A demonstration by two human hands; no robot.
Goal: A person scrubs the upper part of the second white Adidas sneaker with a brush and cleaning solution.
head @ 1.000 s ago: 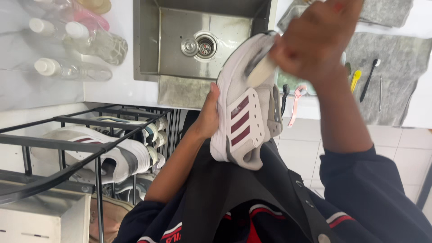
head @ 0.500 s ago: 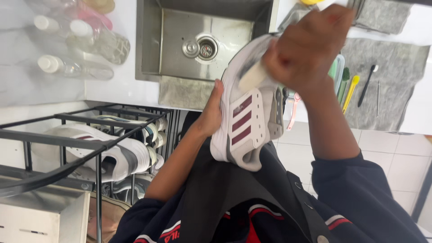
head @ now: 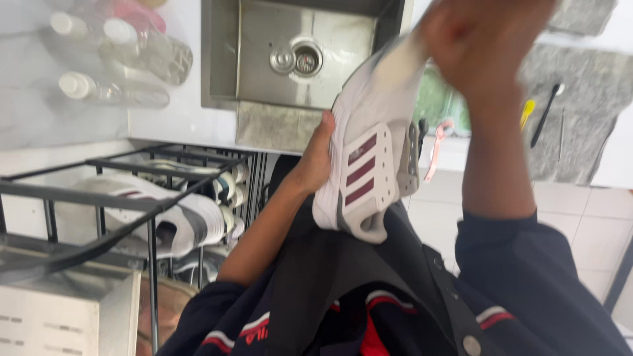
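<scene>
I saw the white shoe (head: 369, 165) with dark red stripes held up near the steel sink (head: 290, 53) | left hand (head: 316, 158) gripped its side | right hand (head: 481, 46) blurred, closed on something pale at its top | shoe rack (head: 132, 198) stood left.

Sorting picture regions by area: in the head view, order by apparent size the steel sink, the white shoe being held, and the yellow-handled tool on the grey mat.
1. Steel sink, though partly cut off.
2. White shoe; nearer the camera, so its rank against the sink is unsure.
3. Yellow-handled tool, clearly smallest.
</scene>
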